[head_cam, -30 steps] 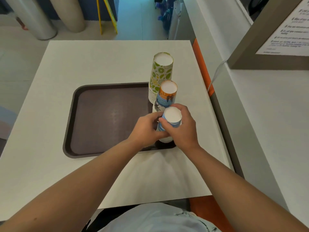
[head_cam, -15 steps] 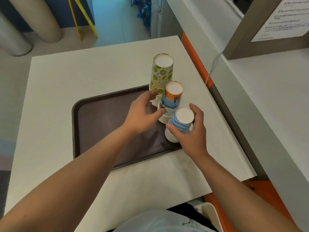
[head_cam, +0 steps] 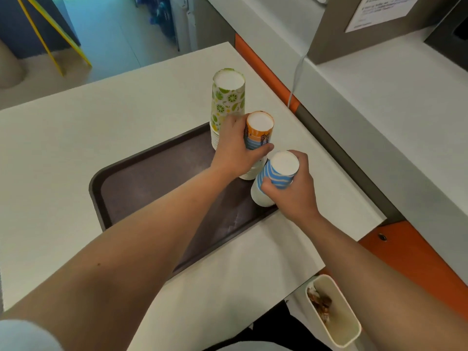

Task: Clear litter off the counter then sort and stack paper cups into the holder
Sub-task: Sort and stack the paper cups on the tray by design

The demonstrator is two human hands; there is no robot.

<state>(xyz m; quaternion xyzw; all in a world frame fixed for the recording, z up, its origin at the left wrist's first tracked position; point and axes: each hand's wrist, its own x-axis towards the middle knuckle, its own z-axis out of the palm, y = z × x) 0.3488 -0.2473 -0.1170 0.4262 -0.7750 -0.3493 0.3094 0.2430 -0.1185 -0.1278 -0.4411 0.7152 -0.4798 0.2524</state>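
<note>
Three cup stacks stood upside down along the right side of the tray (head_cam: 131, 188), which lay on the white counter (head_cam: 76, 148). The green stack (head_cam: 228, 97) was the tallest, at 12 o'clock from the others. The orange stack (head_cam: 259, 133) stood just beside it, in the middle. The blue stack (head_cam: 277, 178) stood at 5 o'clock from the orange one, near the tray's edge.

The left hand (head_cam: 235, 150) was curled round the orange stack, thumb across the front. The right hand (head_cam: 296, 188) was curled round the blue stack from the right side. No cup holder showed anywhere. A small bin (head_cam: 336, 312) with scraps hung off the counter at 5 o'clock.

The step looked like lifting or tidying two sorted stacks at once. To do it well, each hand should hold low on its stack, near the wide rims, so the bottom cups came along too. Squeeze softly, because paper cups dent. Lift straight up, and keep the orange stack from bumping the tall green one, which could tip.
</note>
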